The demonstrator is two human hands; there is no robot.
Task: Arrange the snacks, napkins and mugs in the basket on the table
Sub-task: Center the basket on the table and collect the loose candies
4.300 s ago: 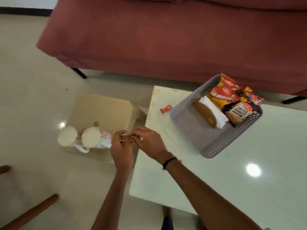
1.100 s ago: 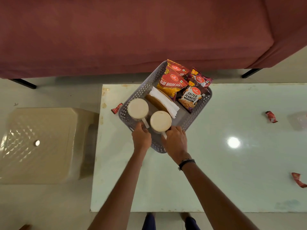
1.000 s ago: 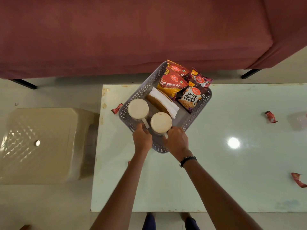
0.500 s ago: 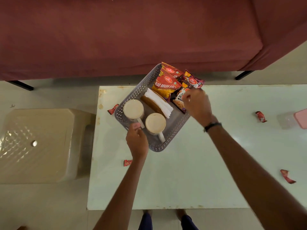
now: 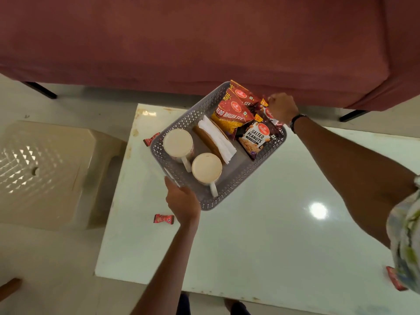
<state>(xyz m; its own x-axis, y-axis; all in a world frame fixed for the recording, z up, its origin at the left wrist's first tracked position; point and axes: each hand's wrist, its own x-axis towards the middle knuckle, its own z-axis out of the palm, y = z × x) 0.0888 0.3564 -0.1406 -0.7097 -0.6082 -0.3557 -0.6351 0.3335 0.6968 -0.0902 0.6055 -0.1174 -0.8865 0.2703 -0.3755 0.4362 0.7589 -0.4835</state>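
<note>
The right hand [image 5: 282, 108] covers the far corner of the basket [image 5: 181, 126] and part of a snack packet, so its fingers and what they touch cannot be seen. The left hand [image 5: 181, 201] hides the basket's near rim; its fingertips are out of sight. The desk [image 5: 261, 246] is cut off at the right edge. The upside-down mugs [image 5: 206, 168] conceal their insides.

in the basket [image 5: 179, 123]: mugs [image 5: 178, 142] left, napkins [image 5: 218, 138] between, snacks [image 5: 234, 114] right
</note>
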